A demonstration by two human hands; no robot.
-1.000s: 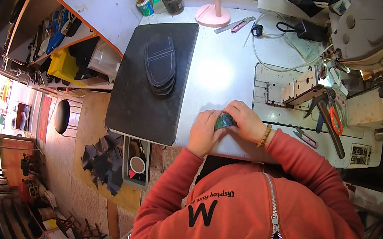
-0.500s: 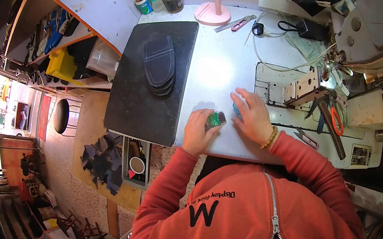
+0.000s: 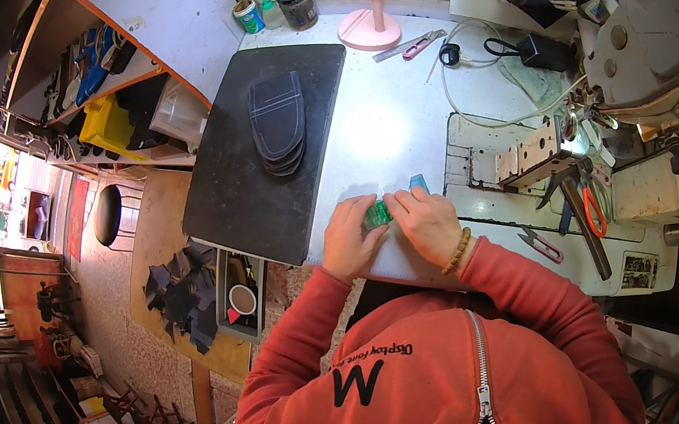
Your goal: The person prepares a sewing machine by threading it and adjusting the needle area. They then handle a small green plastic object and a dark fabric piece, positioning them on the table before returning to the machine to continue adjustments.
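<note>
My left hand (image 3: 350, 238) and my right hand (image 3: 426, 223) meet near the front edge of the white table (image 3: 384, 131). Together they pinch a small green object (image 3: 377, 213), the left from its left side and the right from its right side. A small blue piece (image 3: 418, 183) lies on the table just beyond my right fingertips. A bead bracelet (image 3: 456, 251) sits on my right wrist. Both sleeves are red.
A black mat (image 3: 240, 183) on the left carries a stack of dark shoe-shaped pieces (image 3: 279, 123). A sewing machine (image 3: 643, 70) stands at the right, with orange-handled scissors (image 3: 592, 211) by it. A pink stand (image 3: 369, 25), jars (image 3: 296, 5) and a cutter (image 3: 411, 47) are at the back.
Both hands have slid a little farther onto the table with the green object. They were cupped over it; now it shows between the fingertips, and the blue piece is uncovered.
</note>
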